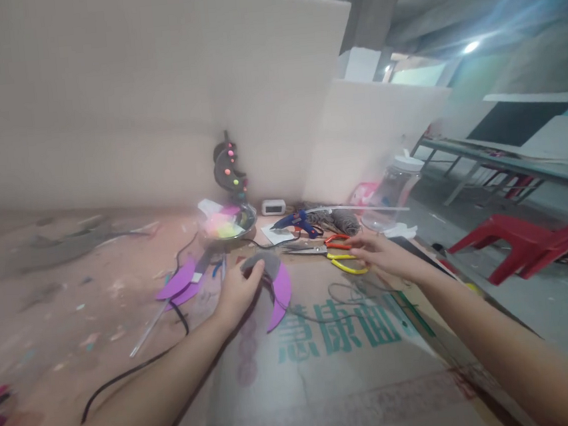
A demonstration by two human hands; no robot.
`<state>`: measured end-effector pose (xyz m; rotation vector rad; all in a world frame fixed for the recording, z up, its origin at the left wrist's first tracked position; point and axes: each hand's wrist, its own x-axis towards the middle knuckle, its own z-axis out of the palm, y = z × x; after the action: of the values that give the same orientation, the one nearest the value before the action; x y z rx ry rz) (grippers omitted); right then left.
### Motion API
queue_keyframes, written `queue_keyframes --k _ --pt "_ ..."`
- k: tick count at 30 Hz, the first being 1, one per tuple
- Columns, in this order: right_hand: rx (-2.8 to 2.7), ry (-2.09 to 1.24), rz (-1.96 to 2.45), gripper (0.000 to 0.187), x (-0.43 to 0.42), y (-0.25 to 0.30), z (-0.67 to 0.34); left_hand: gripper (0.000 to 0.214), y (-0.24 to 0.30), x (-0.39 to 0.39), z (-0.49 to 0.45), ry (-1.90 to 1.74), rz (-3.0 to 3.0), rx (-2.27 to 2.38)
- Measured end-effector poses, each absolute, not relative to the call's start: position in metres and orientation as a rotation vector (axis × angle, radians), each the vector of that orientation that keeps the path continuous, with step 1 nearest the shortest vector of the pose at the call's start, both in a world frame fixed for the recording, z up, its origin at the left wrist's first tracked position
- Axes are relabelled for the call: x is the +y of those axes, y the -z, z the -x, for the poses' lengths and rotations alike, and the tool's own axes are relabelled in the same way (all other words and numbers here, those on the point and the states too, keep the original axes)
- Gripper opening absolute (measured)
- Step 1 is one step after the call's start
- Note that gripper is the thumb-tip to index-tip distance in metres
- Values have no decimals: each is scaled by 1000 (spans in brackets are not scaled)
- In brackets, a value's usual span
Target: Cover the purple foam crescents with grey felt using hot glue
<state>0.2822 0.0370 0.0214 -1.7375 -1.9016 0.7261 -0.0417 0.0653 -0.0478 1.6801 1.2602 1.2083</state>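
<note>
My left hand (pixel 241 291) is closed on a crescent (pixel 280 290); its upper part is wrapped in grey yarn and its lower part shows bare purple. From it a loose strand of grey yarn (pixel 319 319) trails right across the cardboard. My right hand (pixel 381 254) has its fingertips at the handles of a pair of scissors (pixel 347 266), one handle red and the other yellow. The blades lie open-side left, towards the crescent. Left of my left hand rest more purple crescent pieces (pixel 180 283) and a clear stick (pixel 147 330).
Printed cardboard (pixel 306 392) covers the work surface. Behind the scissors lie a blue glue gun (pixel 297 222), a grey yarn ball (pixel 345 221) and a small white clock (pixel 273 207). A bowl (pixel 249 223), a dotted dark ornament (pixel 230 171) and a clear jar (pixel 392 192) stand farther back. A red stool (pixel 507 238) is right.
</note>
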Motion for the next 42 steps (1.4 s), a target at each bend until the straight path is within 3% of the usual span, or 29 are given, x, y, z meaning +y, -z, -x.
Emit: queue_keyframes --k 15,21,32,42 --pt "-1848 -592 1677 63 154 11 -224 30 48 62 45 -1166 -1642 1130" --pt "-1820 -594 1741 42 167 30 -209 29 46 66 47 -1175 -1544 1176" --pt "-1695 -449 1705 37 156 11 -207 26 49 69 47 -1183 -1542 1190" --pt "-1808 -760 1496 26 54 -11 -197 26 50 69 48 -1185 -1504 1187"
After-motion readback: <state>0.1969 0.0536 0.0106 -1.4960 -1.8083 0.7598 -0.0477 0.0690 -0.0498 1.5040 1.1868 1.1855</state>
